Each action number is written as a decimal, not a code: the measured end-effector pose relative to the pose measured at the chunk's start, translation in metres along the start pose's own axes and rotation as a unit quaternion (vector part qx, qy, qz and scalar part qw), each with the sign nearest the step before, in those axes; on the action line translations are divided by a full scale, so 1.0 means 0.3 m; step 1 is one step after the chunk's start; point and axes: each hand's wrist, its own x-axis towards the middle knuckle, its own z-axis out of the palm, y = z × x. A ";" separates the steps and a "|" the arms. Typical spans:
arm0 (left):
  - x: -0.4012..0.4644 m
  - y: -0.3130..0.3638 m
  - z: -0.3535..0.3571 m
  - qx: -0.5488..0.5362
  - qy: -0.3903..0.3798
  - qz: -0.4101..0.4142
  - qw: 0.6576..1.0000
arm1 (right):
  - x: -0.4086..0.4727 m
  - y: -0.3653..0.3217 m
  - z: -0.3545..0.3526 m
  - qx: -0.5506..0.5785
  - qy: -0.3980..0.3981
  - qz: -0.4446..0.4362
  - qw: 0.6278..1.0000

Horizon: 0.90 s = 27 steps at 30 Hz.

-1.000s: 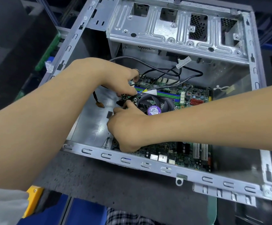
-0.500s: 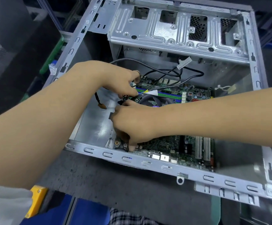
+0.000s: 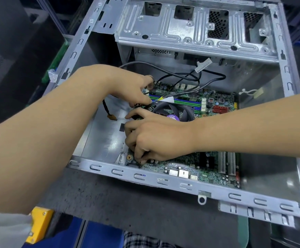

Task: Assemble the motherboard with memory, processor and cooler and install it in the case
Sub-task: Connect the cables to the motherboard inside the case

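Observation:
The green motherboard [image 3: 195, 169] lies flat inside the open grey metal case [image 3: 163, 181]. Its black cooler fan [image 3: 174, 111] with a purple label sits near the board's far left, next to blue and green memory slots [image 3: 186, 102]. My left hand [image 3: 127, 86] pinches a thin black cable at the cooler's left corner. My right hand [image 3: 156, 140] rests on the board's left part, fingers curled down onto its near-left edge, with a thin dark thing under the fingertips; I cannot tell what it is.
Black cables [image 3: 181, 76] loop over the board's far edge from the drive cage [image 3: 195, 27]. A loose brown connector [image 3: 112, 117] hangs over the bare case floor on the left. A yellow block [image 3: 40, 222] and blue bins sit below the grey mat.
My right hand slid toward me along the board's left side, from the cooler down to the near-left edge. My left hand stayed at the cooler corner.

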 end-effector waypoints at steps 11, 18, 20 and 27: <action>0.003 -0.010 0.000 -0.003 -0.002 -0.008 1.000 | -0.011 0.016 -0.005 0.044 0.026 -0.044 0.998; 0.009 -0.018 0.001 0.008 -0.006 -0.010 1.000 | -0.027 0.022 -0.003 0.019 0.062 -0.110 0.992; 0.009 -0.018 0.000 0.004 -0.008 -0.011 1.000 | -0.027 0.017 0.003 -0.008 0.065 -0.117 0.991; 0.011 -0.019 0.000 0.007 -0.005 -0.010 1.000 | -0.030 -0.003 0.020 -0.010 0.133 -0.135 0.982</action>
